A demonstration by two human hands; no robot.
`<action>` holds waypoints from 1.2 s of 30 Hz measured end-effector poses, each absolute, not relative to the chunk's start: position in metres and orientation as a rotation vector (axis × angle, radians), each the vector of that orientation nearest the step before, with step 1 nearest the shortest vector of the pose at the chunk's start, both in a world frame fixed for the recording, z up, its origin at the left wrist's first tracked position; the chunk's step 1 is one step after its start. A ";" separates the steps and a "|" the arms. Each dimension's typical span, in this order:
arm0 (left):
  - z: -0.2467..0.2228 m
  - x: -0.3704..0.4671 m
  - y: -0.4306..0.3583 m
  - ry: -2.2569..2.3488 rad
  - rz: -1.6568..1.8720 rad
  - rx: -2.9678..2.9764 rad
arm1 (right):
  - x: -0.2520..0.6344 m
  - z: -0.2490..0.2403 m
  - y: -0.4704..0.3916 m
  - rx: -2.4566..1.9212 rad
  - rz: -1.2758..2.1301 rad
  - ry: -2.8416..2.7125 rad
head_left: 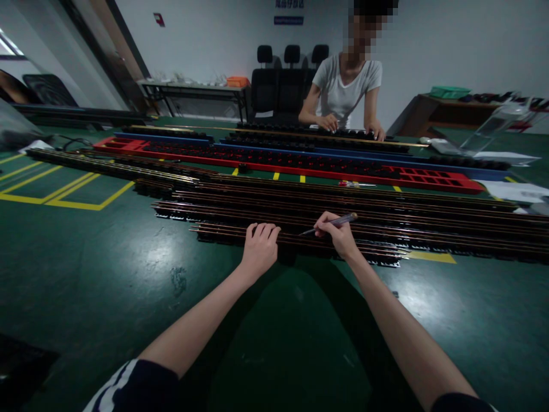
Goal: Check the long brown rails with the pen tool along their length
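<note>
Long dark strips with thin metal rods (pixel 369 220) lie side by side across the green table. My left hand (pixel 261 245) rests on the nearest strip, its fingers curled over the rods; the fingertips' contact is partly hidden. In my right hand (pixel 335 232) is a slim pen-like tool (pixel 343 220), held like a pencil, its thin tip pointing left and down onto the nearest strip, a little right of my left hand.
Beyond the strips lies a long red tray (pixel 189 154) with dark parts, then a blue rail (pixel 467 164). A screwdriver (pixel 351 184) rests between. Across the table, a person (pixel 348 86) has both hands on further strips. A clear bottle (pixel 493 129) stands at right.
</note>
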State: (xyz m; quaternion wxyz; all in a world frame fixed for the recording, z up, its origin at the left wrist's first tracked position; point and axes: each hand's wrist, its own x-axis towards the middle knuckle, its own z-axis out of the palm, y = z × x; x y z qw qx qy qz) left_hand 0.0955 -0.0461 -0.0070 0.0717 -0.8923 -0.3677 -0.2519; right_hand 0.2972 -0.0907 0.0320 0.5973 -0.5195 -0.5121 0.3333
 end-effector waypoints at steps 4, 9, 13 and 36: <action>-0.006 0.095 -0.046 -1.106 -0.748 -2.685 | 0.299 0.033 -0.090 -1.203 0.769 -1.181; -0.006 0.095 -0.046 -1.097 -0.741 -2.692 | 0.301 0.032 -0.090 -1.190 0.770 -1.152; -0.007 0.095 -0.045 -1.088 -0.745 -2.686 | 0.300 0.031 -0.089 -1.182 0.767 -1.145; -0.007 0.095 -0.046 -1.081 -0.765 -2.677 | 0.303 0.026 -0.088 -1.161 0.694 -1.096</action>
